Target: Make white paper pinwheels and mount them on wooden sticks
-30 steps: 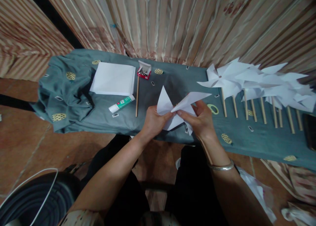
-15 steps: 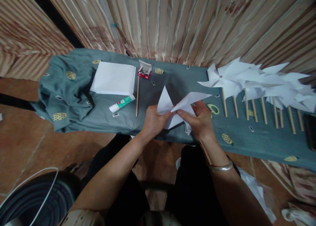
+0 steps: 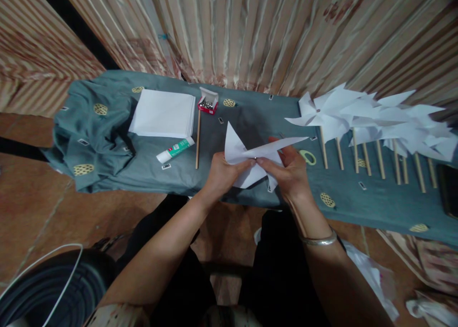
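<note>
Between my two hands is a white paper pinwheel (image 3: 250, 175), held just above the cloth near the front edge. My left hand (image 3: 224, 173) grips its left side, the thumb pressed towards the centre. From the other side my right hand (image 3: 291, 172) is closed on the paper, its thumb also at the centre. A small shiny dot, perhaps a pin head, shows between the two thumbs. One pointed blade rises at the upper left, another stretches to the right. My fingers behind the paper are hidden.
A paper stack (image 3: 162, 113), a glue stick (image 3: 175, 149), a wooden stick (image 3: 198, 143) and a red box of metal pins (image 3: 208, 101) lie to the left. On the right are green-handled scissors (image 3: 308, 157) and several finished pinwheels (image 3: 358, 110) on sticks. A dark phone-like object (image 3: 449, 189) sits far right.
The pinwheel's blades have spread and tilted a little, and a shiny dot now shows at its centre. Both thumbs have shifted slightly there. The view has moved a touch.
</note>
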Available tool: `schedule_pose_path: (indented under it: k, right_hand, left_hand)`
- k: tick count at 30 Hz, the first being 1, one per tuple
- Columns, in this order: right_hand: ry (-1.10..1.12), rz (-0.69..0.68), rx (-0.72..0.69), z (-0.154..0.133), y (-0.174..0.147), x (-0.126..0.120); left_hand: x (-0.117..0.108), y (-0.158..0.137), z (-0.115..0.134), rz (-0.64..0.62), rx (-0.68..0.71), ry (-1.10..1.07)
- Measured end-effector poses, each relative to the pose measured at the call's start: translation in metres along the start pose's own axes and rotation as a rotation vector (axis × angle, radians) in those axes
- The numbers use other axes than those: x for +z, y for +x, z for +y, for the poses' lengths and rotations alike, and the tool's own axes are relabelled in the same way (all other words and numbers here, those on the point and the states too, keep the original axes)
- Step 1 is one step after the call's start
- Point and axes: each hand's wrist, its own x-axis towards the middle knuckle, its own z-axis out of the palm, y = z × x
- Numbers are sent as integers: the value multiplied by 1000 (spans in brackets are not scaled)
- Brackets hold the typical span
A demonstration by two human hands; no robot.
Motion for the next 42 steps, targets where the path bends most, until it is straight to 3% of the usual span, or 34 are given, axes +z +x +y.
schedule_pose_path:
  k: [12, 23, 34, 42]
  right_hand:
    - [-11, -41, 8, -6, 0, -2]
    - [-50, -94, -10, -2, 0, -5]
    - [-42, -58, -13, -5, 1, -5]
    - [-27, -65, 8, -2, 0, -3]
  left_hand:
    - [3, -3, 0, 15, -130, -98]
    - [4, -3, -1, 31, -111, -98]
    - [1, -3, -3, -18, -120, -101]
    - [0, -4, 2, 14, -129, -66]
